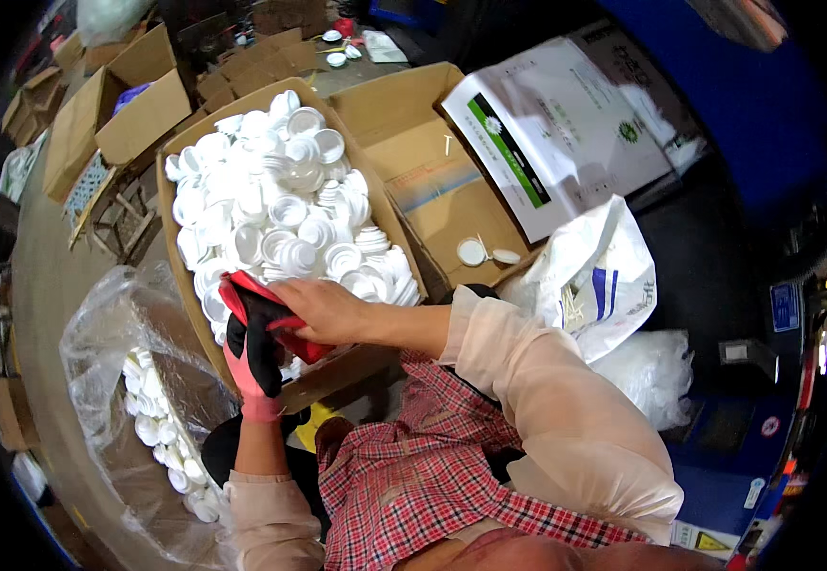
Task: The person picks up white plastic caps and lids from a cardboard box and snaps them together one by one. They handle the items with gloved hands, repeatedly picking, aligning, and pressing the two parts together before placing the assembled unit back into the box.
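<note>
Plaid-shirted torso [413, 476] is seen lowest. Left hand [253, 357], fingers half curled, is sheathed in a red-black glove [242, 324], whose cuff is gripped by bare right hand [323, 309]. Behind, white caps [280, 209] are heaped in a cardboard box [170, 247].

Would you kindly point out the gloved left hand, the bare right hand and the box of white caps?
left hand [253, 366], head view, on the back of the red and black glove.
right hand [323, 309], head view, on the bare back of the hand.
box of white caps [173, 243], head view, on its cardboard left wall.
</note>
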Motion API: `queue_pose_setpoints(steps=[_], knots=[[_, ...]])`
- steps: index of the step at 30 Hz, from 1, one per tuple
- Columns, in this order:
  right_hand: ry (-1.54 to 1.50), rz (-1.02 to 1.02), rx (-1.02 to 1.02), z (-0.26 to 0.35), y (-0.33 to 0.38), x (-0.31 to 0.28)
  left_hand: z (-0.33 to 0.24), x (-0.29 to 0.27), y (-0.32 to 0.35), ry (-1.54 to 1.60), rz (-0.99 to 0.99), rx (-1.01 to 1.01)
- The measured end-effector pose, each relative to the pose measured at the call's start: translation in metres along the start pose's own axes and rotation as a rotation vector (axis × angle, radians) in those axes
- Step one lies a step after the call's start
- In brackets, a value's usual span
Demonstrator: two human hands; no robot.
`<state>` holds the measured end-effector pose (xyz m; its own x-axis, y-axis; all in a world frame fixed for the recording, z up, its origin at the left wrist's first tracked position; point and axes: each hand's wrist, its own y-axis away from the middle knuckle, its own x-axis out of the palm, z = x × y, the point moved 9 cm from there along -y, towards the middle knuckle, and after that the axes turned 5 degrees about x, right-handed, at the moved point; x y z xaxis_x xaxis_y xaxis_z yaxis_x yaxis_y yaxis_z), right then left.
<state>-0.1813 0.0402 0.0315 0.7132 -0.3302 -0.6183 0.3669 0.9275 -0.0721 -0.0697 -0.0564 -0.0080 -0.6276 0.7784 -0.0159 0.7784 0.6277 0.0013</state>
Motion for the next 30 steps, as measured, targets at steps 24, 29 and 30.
queue_pose_setpoints(steps=[24, 29, 30], knots=[[0.155, 0.327, 0.935, -0.553, 0.225, -0.055, -0.010, 0.099, -0.035, -0.002, 0.264, -0.071], [0.541, 0.199, 1.285, -0.556, 0.224, -0.102, -0.030, 0.072, -0.029, -0.541, 0.246, 0.196], [0.477, 0.122, 1.379, -0.564, 0.240, -0.108, -0.023, 0.067, -0.029, -0.471, 0.214, 0.133]])
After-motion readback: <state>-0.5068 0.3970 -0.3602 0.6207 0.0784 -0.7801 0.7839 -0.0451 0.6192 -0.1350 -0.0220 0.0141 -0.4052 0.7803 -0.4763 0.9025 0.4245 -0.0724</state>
